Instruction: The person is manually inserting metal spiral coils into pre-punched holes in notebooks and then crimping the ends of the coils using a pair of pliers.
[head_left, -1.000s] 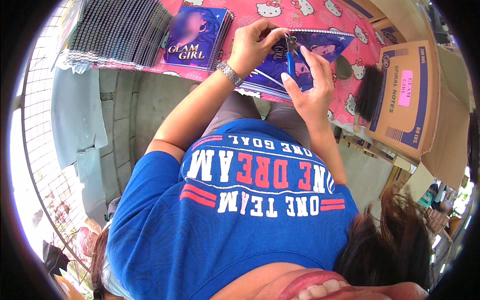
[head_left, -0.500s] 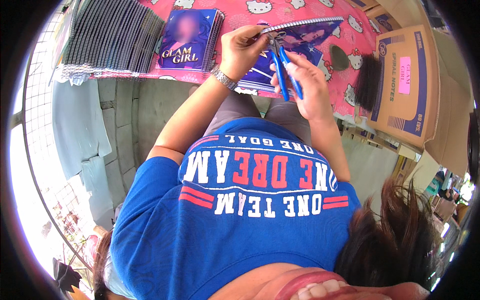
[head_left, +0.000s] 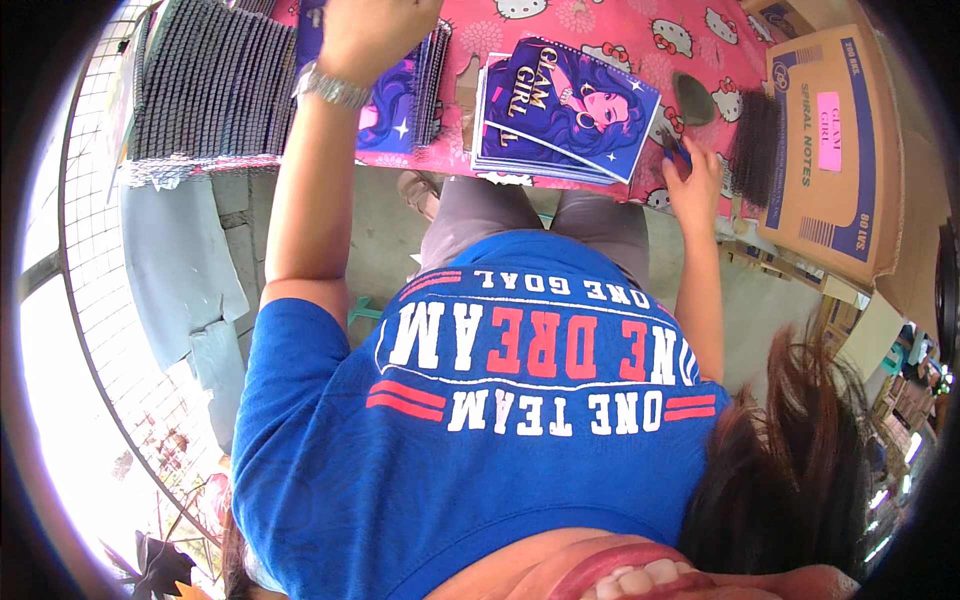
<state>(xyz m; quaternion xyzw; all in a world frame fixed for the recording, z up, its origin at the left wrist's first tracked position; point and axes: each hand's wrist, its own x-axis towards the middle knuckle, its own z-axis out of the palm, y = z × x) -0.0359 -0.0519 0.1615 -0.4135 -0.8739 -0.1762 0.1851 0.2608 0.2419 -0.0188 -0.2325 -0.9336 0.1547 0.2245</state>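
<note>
My left hand [head_left: 375, 35], with a metal watch at the wrist, reaches over a stack of purple-covered spiral notebooks [head_left: 390, 115] at the top left. Its fingers run toward the upper edge of the picture, so their grip is hidden. In my right hand [head_left: 695, 180] is a pair of blue-handled pliers [head_left: 671, 143], held low beside the table's near edge, jaws pointing away from me. Between my hands lies a small pile of notebooks [head_left: 590, 105] with an illustrated cover, the top one turned askew over those beneath.
Tall rows of black-spined notebooks [head_left: 215, 95] stand at the left. A dark oval object [head_left: 693, 98] lies right of the pile. Beyond it are a bunch of black spiral coils [head_left: 757, 150] and a cardboard box [head_left: 820, 150]. A pink patterned cloth [head_left: 600, 20] covers the table.
My left hand has left the notebook it held up and moved left over the stack. My right hand has lowered to the right with the pliers. The middle notebook now lies flat.
</note>
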